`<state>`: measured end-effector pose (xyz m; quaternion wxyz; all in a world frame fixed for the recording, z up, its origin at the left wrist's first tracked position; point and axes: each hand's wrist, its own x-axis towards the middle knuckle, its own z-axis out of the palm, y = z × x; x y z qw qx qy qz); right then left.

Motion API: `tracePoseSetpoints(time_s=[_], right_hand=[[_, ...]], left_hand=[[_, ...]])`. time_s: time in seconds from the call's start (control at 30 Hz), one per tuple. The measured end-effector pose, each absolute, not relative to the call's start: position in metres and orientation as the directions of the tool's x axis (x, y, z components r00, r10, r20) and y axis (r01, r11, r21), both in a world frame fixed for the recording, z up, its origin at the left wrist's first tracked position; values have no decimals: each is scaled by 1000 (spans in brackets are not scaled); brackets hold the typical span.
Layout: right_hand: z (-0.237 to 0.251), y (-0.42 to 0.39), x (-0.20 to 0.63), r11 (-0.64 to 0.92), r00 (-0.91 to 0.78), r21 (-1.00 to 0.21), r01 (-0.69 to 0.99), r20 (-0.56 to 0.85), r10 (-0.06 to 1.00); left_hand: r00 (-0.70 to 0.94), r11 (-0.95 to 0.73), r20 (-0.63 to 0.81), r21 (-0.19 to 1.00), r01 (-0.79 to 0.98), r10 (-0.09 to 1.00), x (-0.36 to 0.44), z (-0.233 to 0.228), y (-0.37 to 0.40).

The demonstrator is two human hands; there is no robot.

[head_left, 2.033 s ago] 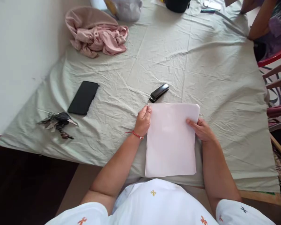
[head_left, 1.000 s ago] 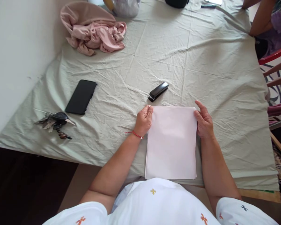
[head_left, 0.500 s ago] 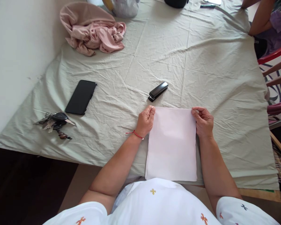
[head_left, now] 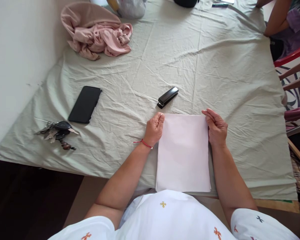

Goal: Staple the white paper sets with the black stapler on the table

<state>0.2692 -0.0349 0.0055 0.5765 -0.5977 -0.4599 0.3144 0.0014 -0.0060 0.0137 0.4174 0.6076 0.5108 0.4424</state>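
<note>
A stack of white paper sheets (head_left: 183, 153) lies at the table's near edge, its lower end by my white shirt. My left hand (head_left: 154, 129) is closed on the stack's top left corner, thumb on top. At the top right corner is my right hand (head_left: 217, 128), its thumb bent against the paper's edge and its fingers partly stretched beyond the corner. Just past the top edge of the paper rests a black stapler (head_left: 167, 97), set at a slant and touched by neither hand.
A black phone (head_left: 85, 104) and a bunch of keys (head_left: 57, 131) lie to the left. Farther back are a crumpled pink cloth (head_left: 100, 36), a plastic bag (head_left: 133, 8) and a dark round object (head_left: 186, 2). Another person's arm (head_left: 277, 18) leans at the far right corner.
My right hand's fingers have straightened and risen a little at the paper's top right corner. My left hand keeps its hold. The whole view has shifted slightly.
</note>
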Motion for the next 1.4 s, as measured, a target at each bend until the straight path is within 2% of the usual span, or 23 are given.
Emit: tracePoseSetpoints(time_s=[0.3, 0.43, 0.53, 0.73, 1.0, 1.13, 1.4], right_hand=[[5, -34, 267, 95, 383, -974, 207, 170, 908], [4, -34, 271, 72, 350, -935, 347, 201, 915], [5, -34, 274, 57, 300, -888, 456, 214, 930], [10, -34, 274, 69, 222, -831, 553, 227, 948], [10, -34, 274, 75, 160, -786, 614, 217, 963], [14, -34, 272, 106, 98, -772, 627, 213, 972], [16, -34, 271, 142, 76, -767, 626, 241, 967]], left_hand=[[93, -90, 72, 974, 207, 993, 1, 14, -5], [145, -59, 36, 986, 157, 989, 0, 14, -6], [147, -93, 73, 986, 136, 986, 0, 14, -6], [158, -41, 24, 994, 102, 987, 1, 14, -8], [185, 28, -30, 1000, 13, 982, 0, 12, -9], [183, 44, -46, 999, 13, 982, 1, 12, -9], [210, 31, -32, 999, 10, 977, 1, 18, -9]])
